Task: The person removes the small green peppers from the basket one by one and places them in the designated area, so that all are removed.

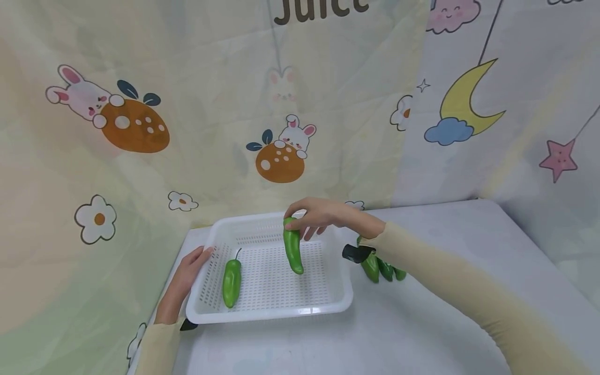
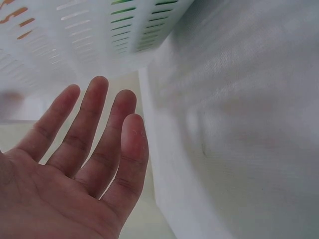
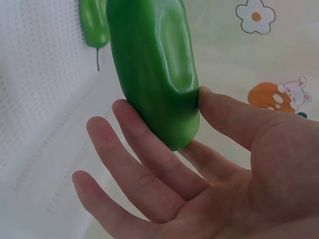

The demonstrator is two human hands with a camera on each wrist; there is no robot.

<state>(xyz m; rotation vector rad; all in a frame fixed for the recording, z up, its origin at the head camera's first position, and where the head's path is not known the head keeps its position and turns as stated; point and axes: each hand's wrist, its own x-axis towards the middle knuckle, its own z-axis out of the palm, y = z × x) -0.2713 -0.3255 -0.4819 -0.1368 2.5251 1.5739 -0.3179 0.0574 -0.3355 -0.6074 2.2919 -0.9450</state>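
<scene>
My right hand [image 1: 316,213] pinches a long green chili pepper [image 1: 293,252] by one end, between thumb and fingers. The pepper hangs tilted over the white perforated plastic basket [image 1: 267,315]. In the right wrist view the held pepper [image 3: 154,64] is glossy, its far end cut off by the frame. Another green pepper [image 1: 232,282], with a thin dark stem, lies in the basket's left part. My left hand [image 1: 187,268] is at the basket's left side; the left wrist view shows its fingers [image 2: 91,107] loosely extended beside the perforated wall, the thumb out of sight.
Several green peppers [image 1: 370,269] lie on the white table [image 1: 436,312] right of the basket, partly hidden by my right forearm. A patterned cloth [image 1: 211,130] hangs behind the table and around its sides. Dark bands [image 1: 357,253] sit at my wrists.
</scene>
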